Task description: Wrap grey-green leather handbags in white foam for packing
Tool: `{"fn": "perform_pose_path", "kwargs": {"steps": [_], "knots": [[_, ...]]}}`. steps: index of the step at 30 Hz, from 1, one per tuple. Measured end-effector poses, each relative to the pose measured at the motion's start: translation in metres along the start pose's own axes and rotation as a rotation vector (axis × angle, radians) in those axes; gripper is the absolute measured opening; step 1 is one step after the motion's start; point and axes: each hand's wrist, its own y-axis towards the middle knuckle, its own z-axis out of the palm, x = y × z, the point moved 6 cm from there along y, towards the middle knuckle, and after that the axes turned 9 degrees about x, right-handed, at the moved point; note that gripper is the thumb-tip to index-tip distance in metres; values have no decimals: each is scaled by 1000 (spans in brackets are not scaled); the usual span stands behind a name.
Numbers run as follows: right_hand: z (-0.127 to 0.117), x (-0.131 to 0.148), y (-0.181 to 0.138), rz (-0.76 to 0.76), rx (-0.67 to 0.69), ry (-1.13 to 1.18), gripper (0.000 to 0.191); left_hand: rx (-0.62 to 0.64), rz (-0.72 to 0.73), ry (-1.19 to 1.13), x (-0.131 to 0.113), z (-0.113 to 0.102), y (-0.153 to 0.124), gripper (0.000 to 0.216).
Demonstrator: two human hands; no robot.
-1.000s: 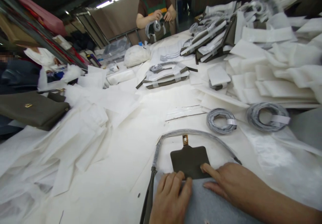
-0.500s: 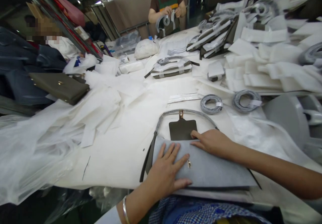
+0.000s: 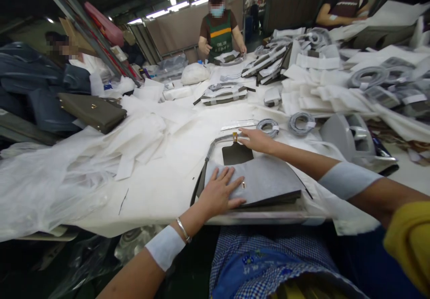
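A dark olive handbag (image 3: 280, 199) lies on the table near its front edge, covered by a pale grey-white sheet (image 3: 268, 173) with a small gold clasp showing through. My left hand (image 3: 220, 191) rests flat on this sheet, fingers spread. Beyond the sheet sticks out a dark olive flap or tag (image 3: 238, 154) with a gold buckle (image 3: 234, 136) at its top. The bag's handle (image 3: 215, 144), wrapped in greyish film, arches around it. My right hand (image 3: 257, 140) is at the handle just right of the buckle, thumb and forefinger on either side of it.
Two wrapped strap coils (image 3: 302, 123) lie beyond my right arm, beside a grey tape dispenser (image 3: 347, 138). White paper (image 3: 144, 126) and another olive bag (image 3: 92, 111) are on the left. Wrapped bags (image 3: 223, 94) lie ahead; a masked co-worker (image 3: 220, 35) stands across the table.
My right hand has moved from the sheet's top edge out to the handle beside the buckle. My left hand stays on the sheet. The view has tilted up, and the co-worker's hands are lower.
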Motion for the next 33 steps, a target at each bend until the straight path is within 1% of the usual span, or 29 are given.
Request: {"fn": "perform_pose_path", "kwargs": {"steps": [2,4,6,8,10,11,12,14,17,18,21,22,23,25,26,27,28,31,32,33], "knots": [[3,5,6,-13,21,31,43,-9,0,9,0,0,-1,71],[3,14,-4,-69,-7,95,34,-19,2,16,0,0,-1,71],[-1,25,-25,-190,-78,180,27,-36,6,19,0,0,-2,71],[-3,37,-50,-359,-122,224,23,-63,12,23,1,-1,-3,71],[-1,46,-69,-481,-139,173,25,-89,18,24,1,-1,-3,70],[1,48,-73,-500,-152,134,27,-97,21,23,1,-1,-3,70],[3,47,-74,-493,-168,100,27,-102,23,21,1,0,-4,69],[8,41,-67,-448,-185,63,22,-106,25,18,1,1,-4,69],[17,30,-51,-402,-134,86,21,-120,26,18,2,1,-4,69],[19,26,-45,-381,-114,99,25,-125,27,17,2,1,-4,70],[22,11,-29,-241,-89,121,52,-135,28,15,3,2,-4,71],[22,8,-23,-193,-85,117,53,-140,29,14,3,2,-4,70],[22,5,-16,-157,-82,110,47,-147,30,13,3,2,-5,70],[22,4,-3,-128,-78,101,26,-162,35,11,3,2,-5,70],[22,4,3,-125,-73,105,18,-170,36,12,3,2,-5,70],[23,4,9,-117,-69,114,16,-174,37,12,3,2,-5,70],[23,4,15,-105,-65,128,18,-174,38,11,3,1,-6,70],[23,2,26,-75,-40,193,32,-160,36,-1,3,1,-6,70],[21,3,27,-75,-24,220,34,-155,34,-6,3,1,-6,70],[19,4,27,-83,-3,248,32,-153,33,-11,4,0,-6,70]]}}
